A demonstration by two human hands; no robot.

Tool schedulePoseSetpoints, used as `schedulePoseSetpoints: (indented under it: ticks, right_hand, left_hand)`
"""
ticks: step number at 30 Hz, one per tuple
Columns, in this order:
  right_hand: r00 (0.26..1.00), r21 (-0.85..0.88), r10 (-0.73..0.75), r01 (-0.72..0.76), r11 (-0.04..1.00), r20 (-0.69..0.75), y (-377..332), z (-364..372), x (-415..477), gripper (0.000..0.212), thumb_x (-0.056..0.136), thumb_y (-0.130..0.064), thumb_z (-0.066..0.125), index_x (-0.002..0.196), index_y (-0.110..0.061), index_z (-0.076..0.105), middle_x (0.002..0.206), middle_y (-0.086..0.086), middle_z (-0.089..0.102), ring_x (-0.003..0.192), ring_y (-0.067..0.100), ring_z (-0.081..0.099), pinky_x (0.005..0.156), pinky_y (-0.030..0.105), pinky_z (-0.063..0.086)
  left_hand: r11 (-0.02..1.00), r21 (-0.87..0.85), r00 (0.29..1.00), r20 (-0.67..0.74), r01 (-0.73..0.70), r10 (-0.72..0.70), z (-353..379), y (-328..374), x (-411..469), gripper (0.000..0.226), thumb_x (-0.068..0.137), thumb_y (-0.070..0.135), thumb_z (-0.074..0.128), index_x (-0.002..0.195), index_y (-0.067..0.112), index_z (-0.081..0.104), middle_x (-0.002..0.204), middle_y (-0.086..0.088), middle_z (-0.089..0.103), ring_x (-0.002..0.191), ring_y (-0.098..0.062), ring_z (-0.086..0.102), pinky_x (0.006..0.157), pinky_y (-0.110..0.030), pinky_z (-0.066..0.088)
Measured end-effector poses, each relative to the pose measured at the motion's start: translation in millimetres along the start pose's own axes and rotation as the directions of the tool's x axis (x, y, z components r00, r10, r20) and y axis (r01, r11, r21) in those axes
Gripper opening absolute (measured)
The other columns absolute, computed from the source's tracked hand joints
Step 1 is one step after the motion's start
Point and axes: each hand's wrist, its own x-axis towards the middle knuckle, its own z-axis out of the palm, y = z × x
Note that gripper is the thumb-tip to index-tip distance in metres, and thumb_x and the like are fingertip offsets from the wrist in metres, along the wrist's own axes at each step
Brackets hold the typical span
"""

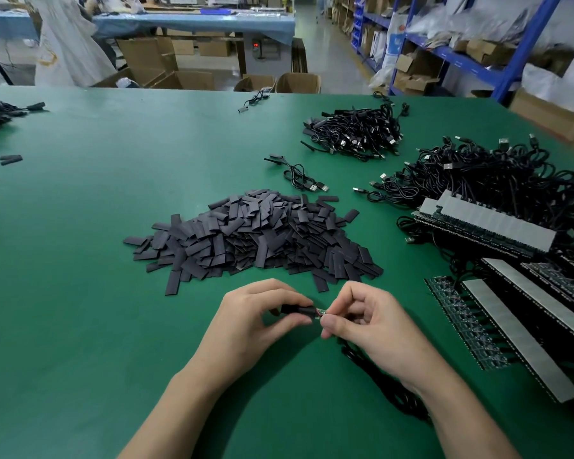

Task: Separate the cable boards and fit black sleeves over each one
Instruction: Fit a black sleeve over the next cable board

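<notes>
Both hands low-centre over green counter (80, 243). L hand (256, 313) grip pinches short black tube sleeve (297, 309); R hand (375, 323) grip pinches small cable board (321, 314), end at sleeve mouth. I read step: sleeving. Nxt: slide sleeve fully over, keep straight.

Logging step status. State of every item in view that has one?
left hand: pinches black sleeve
right hand: pinches cable board
black sleeve: not fully over the board
cable board: partly bare between the hands
sleeve pile: loose heap, untouched
board strips: unseparated, stacked at right
far cable bundle: loose heap
</notes>
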Motion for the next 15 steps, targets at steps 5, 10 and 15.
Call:
schedulePoseSetpoints:
  ticks: [5,10,15]
  right_hand:
    - [1.000,0.022,0.003,-0.004,1.000,0.018,-0.3,3.1,-1.0,0.011,0.083,-0.029,0.081,0.082,-0.030,0.070,0.081,0.007,0.079,0.076,0.011,0.070,0.076,0.020,0.053]
    - [1.000,0.055,0.011,-0.011,0.998,0.009,-3.4,0.9,-1.9,0.016,0.091,-0.015,0.079,0.086,-0.028,0.071,0.086,0.007,0.080,0.082,0.016,0.072,0.081,0.025,0.054]
    - [0.999,0.016,0.046,-0.046,0.999,0.010,-3.2,-1.1,-1.7,0.010,0.093,-0.012,0.075,0.099,-0.017,0.069,0.084,0.005,0.080,0.080,0.013,0.068,0.080,0.024,0.052]
  left_hand:
    - [0.999,0.010,0.999,0.009,-0.034,0.034,3.4,-0.4,-2.2,0.017,0.087,0.030,0.081,0.100,0.019,0.079,0.098,0.014,0.072,0.089,-0.005,0.070,0.080,-0.030,0.058]
    - [1.000,0.001,0.999,-0.023,-0.027,0.027,2.7,-1.8,-1.2,0.016,0.087,0.031,0.080,0.100,0.021,0.079,0.098,0.016,0.072,0.089,-0.006,0.070,0.078,-0.030,0.057]
    - [1.000,0.000,0.999,-0.034,-0.027,0.027,3.7,-2.9,-1.6,0.015,0.086,0.028,0.082,0.100,0.022,0.079,0.098,0.015,0.072,0.088,-0.008,0.070,0.078,-0.031,0.057]
